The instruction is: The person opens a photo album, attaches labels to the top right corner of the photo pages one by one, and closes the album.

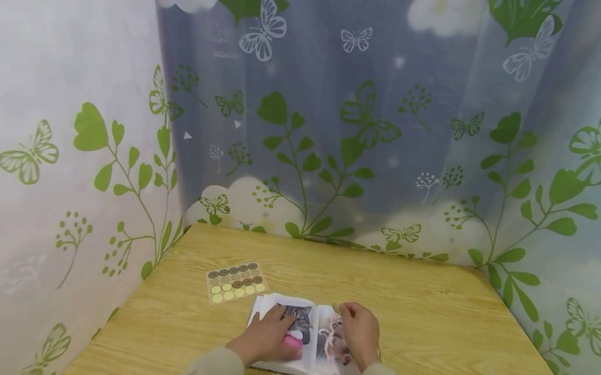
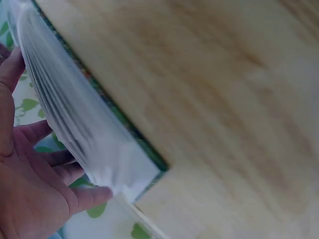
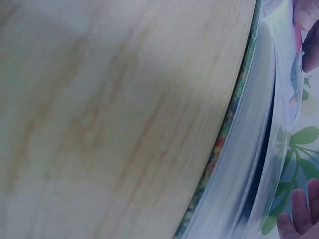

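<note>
A thick picture book [image 1: 332,374] lies open on the table. The left page shows a grey tabby cat [image 1: 300,319], and a pink patch [image 1: 292,347] appears beside my left hand [image 1: 268,334]. That hand rests on the left page with its fingers extended. Along the book's page edges [image 2: 75,114], the fingers [image 2: 65,172] show in the left wrist view. Over the upper part of the right page, my right hand [image 1: 364,332] has curled fingers, with thumb and index fingertip pinching a small yellowish piece [image 1: 336,308]; I cannot tell what it is.
A sheet of round yellow and brown stickers [image 1: 235,283] lies behind the book to the left. The wooden table [image 1: 451,334] extends to the right. Curtains [image 1: 308,153] printed with leaves and butterflies surround its back and sides.
</note>
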